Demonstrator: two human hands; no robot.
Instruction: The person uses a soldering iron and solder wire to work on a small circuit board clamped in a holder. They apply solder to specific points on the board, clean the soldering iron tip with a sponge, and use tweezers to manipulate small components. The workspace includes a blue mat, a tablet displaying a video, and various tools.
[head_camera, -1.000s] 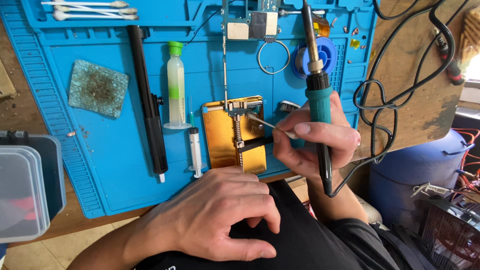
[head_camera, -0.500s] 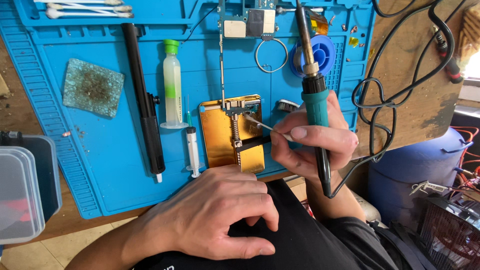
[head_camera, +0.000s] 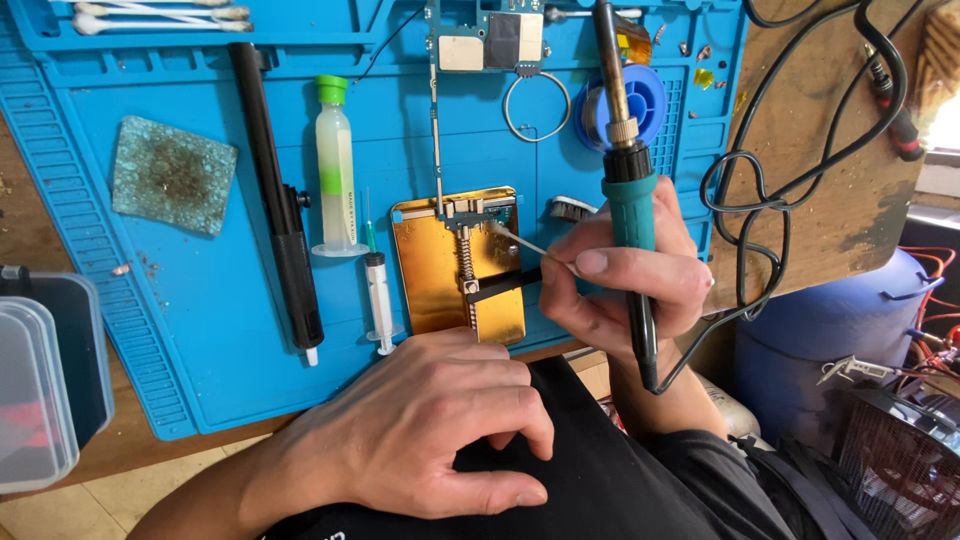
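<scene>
My right hand (head_camera: 622, 275) grips a teal-handled soldering iron (head_camera: 628, 190) that points up and away, and its fingertips pinch a thin cotton swab (head_camera: 520, 240). The swab's tip rests on a small piece clamped at the top of a gold metal holder (head_camera: 450, 265) on the blue work mat (head_camera: 180, 330). My left hand (head_camera: 425, 430) lies palm down on the black cloth over my lap, just below the holder, with fingers curled and nothing in it.
On the mat lie a black desoldering pump (head_camera: 275, 190), a green-capped flux syringe (head_camera: 334, 165), a small syringe (head_camera: 378, 300), a dirty sponge (head_camera: 172, 175), a solder spool (head_camera: 645, 105) and a circuit board (head_camera: 490, 35). Black cable (head_camera: 770, 210) loops at right; plastic boxes (head_camera: 40, 380) sit at left.
The view has shifted slightly. My right hand has nudged the swab's tip along the clamped piece. The left hand has stayed where it was.
</scene>
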